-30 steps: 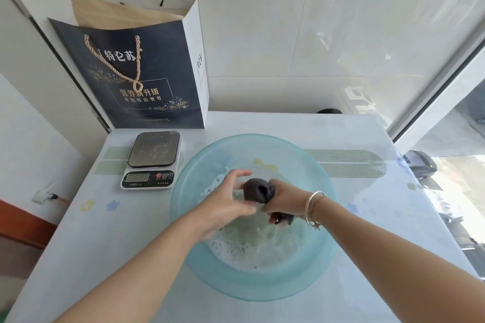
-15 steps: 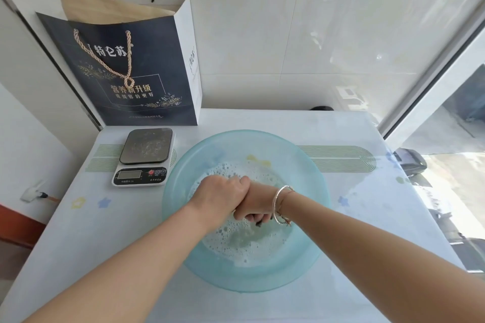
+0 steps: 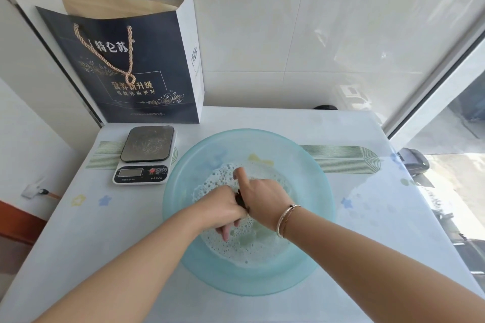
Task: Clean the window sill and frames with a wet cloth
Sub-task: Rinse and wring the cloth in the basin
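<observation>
A pale blue plastic basin (image 3: 309, 173) of soapy water stands in the middle of the white table (image 3: 105, 231). Both my hands are pressed together over the suds. Between them shows only a small dark strip of the wet cloth (image 3: 240, 199); most of it is hidden in my fists. My left hand (image 3: 223, 207) grips its near end, fingers pointing down toward the water. My right hand (image 3: 262, 194), with bracelets on the wrist, grips the far end, thumb raised.
A digital kitchen scale (image 3: 145, 155) sits left of the basin. A dark blue gift bag (image 3: 126, 65) with rope handles stands against the tiled wall behind it. A window frame (image 3: 430, 102) and glass run along the table's right side.
A second ago the dark cloth stood out as a lump between my hands above the basin. My hands have closed together and twisted, lower over the water, and the cloth is now almost hidden.
</observation>
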The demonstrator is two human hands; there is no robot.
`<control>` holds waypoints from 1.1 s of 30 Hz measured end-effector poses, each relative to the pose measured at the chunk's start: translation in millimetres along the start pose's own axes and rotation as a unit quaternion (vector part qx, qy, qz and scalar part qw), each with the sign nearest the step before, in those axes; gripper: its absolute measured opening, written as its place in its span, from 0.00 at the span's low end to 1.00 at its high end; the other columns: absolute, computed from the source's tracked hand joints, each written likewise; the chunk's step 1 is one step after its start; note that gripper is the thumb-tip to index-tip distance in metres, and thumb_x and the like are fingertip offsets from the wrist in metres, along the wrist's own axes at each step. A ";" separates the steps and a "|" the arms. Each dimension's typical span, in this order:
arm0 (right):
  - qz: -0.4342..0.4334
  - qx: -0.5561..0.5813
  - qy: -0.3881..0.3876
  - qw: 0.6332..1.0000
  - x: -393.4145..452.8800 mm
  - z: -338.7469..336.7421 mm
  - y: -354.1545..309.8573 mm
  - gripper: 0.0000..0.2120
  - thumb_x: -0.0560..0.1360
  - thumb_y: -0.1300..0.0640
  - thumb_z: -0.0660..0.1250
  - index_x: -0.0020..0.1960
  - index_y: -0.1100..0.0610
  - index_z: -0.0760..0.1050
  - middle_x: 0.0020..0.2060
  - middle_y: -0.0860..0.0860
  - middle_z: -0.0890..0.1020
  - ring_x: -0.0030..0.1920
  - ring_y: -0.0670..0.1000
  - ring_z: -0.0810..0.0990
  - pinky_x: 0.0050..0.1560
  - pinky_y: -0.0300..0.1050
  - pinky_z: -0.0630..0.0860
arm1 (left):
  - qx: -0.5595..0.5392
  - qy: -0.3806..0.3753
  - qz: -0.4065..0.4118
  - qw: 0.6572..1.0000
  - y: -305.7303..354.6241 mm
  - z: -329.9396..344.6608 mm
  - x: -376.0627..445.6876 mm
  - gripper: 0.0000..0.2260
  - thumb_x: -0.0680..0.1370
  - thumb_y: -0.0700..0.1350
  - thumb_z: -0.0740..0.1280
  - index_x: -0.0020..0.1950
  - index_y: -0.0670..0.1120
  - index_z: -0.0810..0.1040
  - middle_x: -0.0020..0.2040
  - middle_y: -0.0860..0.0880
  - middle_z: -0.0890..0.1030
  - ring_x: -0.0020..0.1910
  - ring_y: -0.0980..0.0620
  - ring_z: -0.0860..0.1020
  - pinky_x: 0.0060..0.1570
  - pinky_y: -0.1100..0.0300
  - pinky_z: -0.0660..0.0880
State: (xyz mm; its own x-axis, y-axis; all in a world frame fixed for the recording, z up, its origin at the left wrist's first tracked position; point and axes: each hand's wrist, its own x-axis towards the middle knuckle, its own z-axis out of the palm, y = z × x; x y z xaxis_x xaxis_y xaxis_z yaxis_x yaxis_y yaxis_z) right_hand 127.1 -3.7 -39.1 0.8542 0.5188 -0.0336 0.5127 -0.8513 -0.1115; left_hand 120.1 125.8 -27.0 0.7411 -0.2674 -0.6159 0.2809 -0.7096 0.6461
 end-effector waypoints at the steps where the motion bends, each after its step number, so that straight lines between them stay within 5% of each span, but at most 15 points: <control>1: 0.020 0.046 0.008 0.999 -1.0 2.4 1.5 0.19 0.75 0.61 0.61 0.63 0.57 0.59 0.35 0.52 0.77 0.35 0.57 0.77 0.32 0.50 0.73 | 0.010 -0.004 0.001 1.000 0.5 0.2 -1.3 0.06 0.70 0.38 0.62 0.35 0.44 0.78 0.27 0.46 0.81 0.24 0.55 0.75 0.29 0.64 0.69; 6: 0.147 0.285 -0.004 0.947 -11.7 5.5 22.1 0.21 0.69 0.57 0.70 0.58 0.56 0.65 0.52 0.53 0.75 0.50 0.52 0.75 0.48 0.41 0.73 | 0.036 0.177 0.067 0.981 -15.7 0.8 -2.0 0.13 0.71 0.39 0.65 0.51 0.53 0.77 0.42 0.52 0.83 0.36 0.53 0.82 0.40 0.54 0.80; 10: 0.327 0.542 -0.158 0.758 -22.6 -11.8 31.3 0.14 0.74 0.59 0.69 0.57 0.60 0.70 0.48 0.55 0.80 0.40 0.51 0.82 0.33 0.42 0.79 | 0.032 0.238 0.121 0.963 -20.4 2.0 -7.0 0.14 0.72 0.37 0.64 0.55 0.50 0.78 0.44 0.51 0.81 0.42 0.50 0.80 0.41 0.56 0.77; 12: 0.366 0.641 -0.205 0.642 -25.3 -14.7 34.5 0.06 0.76 0.64 0.63 0.52 0.62 0.72 0.41 0.56 0.81 0.32 0.50 0.80 0.28 0.40 0.76 | 0.036 0.262 0.151 0.953 -18.7 2.5 -8.5 0.13 0.72 0.37 0.66 0.54 0.49 0.79 0.45 0.51 0.82 0.45 0.51 0.80 0.44 0.57 0.77; 14: 0.357 0.735 -0.214 0.536 -26.8 -16.3 36.3 0.12 0.75 0.71 0.54 0.54 0.64 0.72 0.42 0.58 0.82 0.36 0.53 0.82 0.31 0.40 0.77 | 0.052 0.257 0.183 0.947 -15.9 4.0 -8.6 0.12 0.71 0.36 0.68 0.52 0.48 0.79 0.45 0.52 0.80 0.45 0.52 0.79 0.45 0.58 0.76; 17: 0.275 0.804 -0.240 0.470 -27.6 -22.4 33.5 0.22 0.67 0.75 0.50 0.58 0.69 0.73 0.53 0.62 0.81 0.54 0.59 0.80 0.48 0.49 0.80 | 0.122 0.235 0.222 0.938 -12.1 8.9 -7.0 0.11 0.69 0.37 0.70 0.48 0.46 0.73 0.45 0.54 0.71 0.44 0.52 0.74 0.43 0.59 0.73; 19: 0.235 0.830 -0.252 0.438 -26.4 -28.6 30.1 0.24 0.62 0.76 0.51 0.56 0.70 0.73 0.54 0.64 0.79 0.58 0.63 0.77 0.56 0.54 0.78 | 0.172 0.206 0.236 0.934 -11.5 13.2 -6.0 0.15 0.69 0.36 0.70 0.50 0.46 0.68 0.47 0.53 0.66 0.47 0.53 0.71 0.43 0.61 0.70; 23: 0.214 0.801 -0.277 0.485 -22.0 -32.4 29.7 0.20 0.60 0.75 0.53 0.46 0.67 0.78 0.48 0.60 0.80 0.53 0.57 0.79 0.54 0.46 0.79 | 0.237 0.143 0.219 0.936 -10.7 16.2 -10.7 0.22 0.68 0.39 0.68 0.54 0.49 0.59 0.51 0.53 0.60 0.54 0.52 0.63 0.51 0.62 0.63; 26: 0.197 0.778 -0.275 0.530 -21.6 -34.3 31.1 0.18 0.62 0.75 0.55 0.47 0.66 0.77 0.47 0.58 0.80 0.53 0.54 0.78 0.53 0.41 0.77 | 0.180 0.132 0.205 0.953 -6.2 18.7 -17.0 0.29 0.64 0.52 0.75 0.59 0.51 0.64 0.54 0.54 0.66 0.55 0.54 0.66 0.53 0.63 0.66; 30: 0.139 0.767 -0.320 0.539 -25.9 -35.4 25.6 0.20 0.64 0.75 0.57 0.51 0.60 0.76 0.50 0.54 0.80 0.54 0.52 0.77 0.62 0.45 0.70 | 0.070 0.210 0.244 0.944 1.2 17.6 -22.6 0.18 0.64 0.53 0.77 0.50 0.54 0.76 0.45 0.58 0.77 0.45 0.58 0.77 0.44 0.62 0.75; 33: 0.087 0.715 -0.372 0.586 -30.3 -40.3 41.9 0.24 0.69 0.72 0.64 0.60 0.52 0.73 0.56 0.48 0.80 0.56 0.48 0.77 0.67 0.57 0.66 | 0.161 0.231 0.272 0.920 12.5 13.2 -28.8 0.12 0.67 0.47 0.74 0.46 0.54 0.74 0.42 0.60 0.72 0.44 0.58 0.74 0.41 0.61 0.73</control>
State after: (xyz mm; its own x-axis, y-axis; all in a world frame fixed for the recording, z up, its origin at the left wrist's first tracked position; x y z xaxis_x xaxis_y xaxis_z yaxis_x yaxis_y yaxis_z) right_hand 126.2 -58.3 -2.6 0.3368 0.7763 -0.5328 -0.6269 -0.2372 -0.7421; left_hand 94.2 116.0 -7.1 0.9200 -0.3867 0.0646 -0.3478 -0.7291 0.5894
